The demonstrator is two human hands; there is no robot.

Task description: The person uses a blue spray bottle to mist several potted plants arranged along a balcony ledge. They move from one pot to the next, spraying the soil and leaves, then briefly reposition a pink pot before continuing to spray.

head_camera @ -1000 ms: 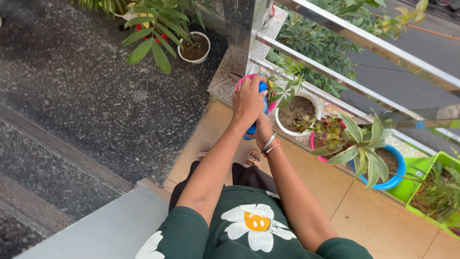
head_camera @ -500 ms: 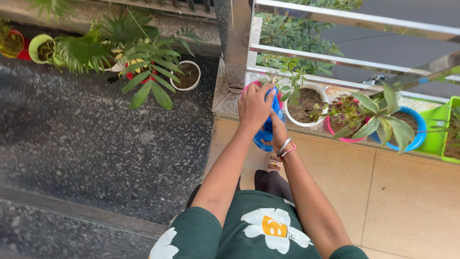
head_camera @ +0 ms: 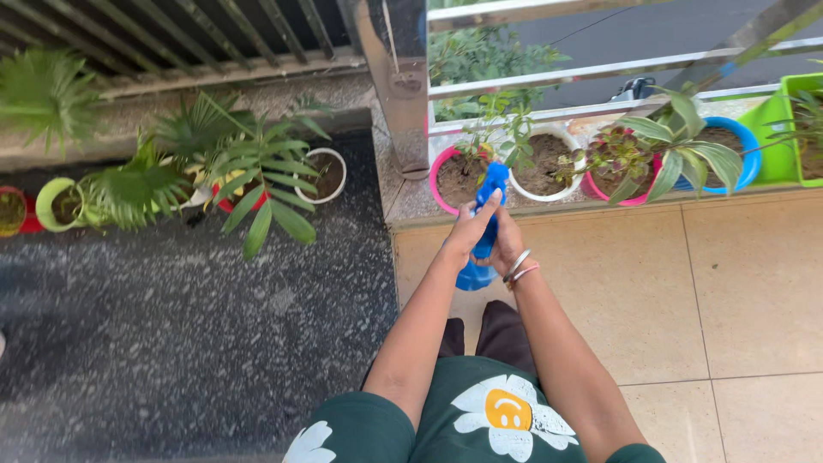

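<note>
Both my hands hold a blue spray bottle (head_camera: 474, 275) over the beige tiled floor. My right hand (head_camera: 508, 237), with bangles at the wrist, wraps the bottle's body. My left hand (head_camera: 468, 230) has its fingers stretched up onto the blue top of the bottle. That top points at a pink pot (head_camera: 441, 177) of soil with a thin leafy plant, which stands on the stone ledge just beyond my hands.
Along the ledge stand a white pot (head_camera: 543, 194), a pink pot with a reddish plant (head_camera: 630, 199), a blue pot (head_camera: 747, 151) and a green planter (head_camera: 776, 141). A steel post (head_camera: 396, 86) and railing rise behind. Palms and a white pot (head_camera: 325, 177) sit on the dark floor at left.
The view has swung left and back, showing more of the left plants. My hands and the bottle have drawn back from over the pink pot toward me, and the pot's soil shows.
</note>
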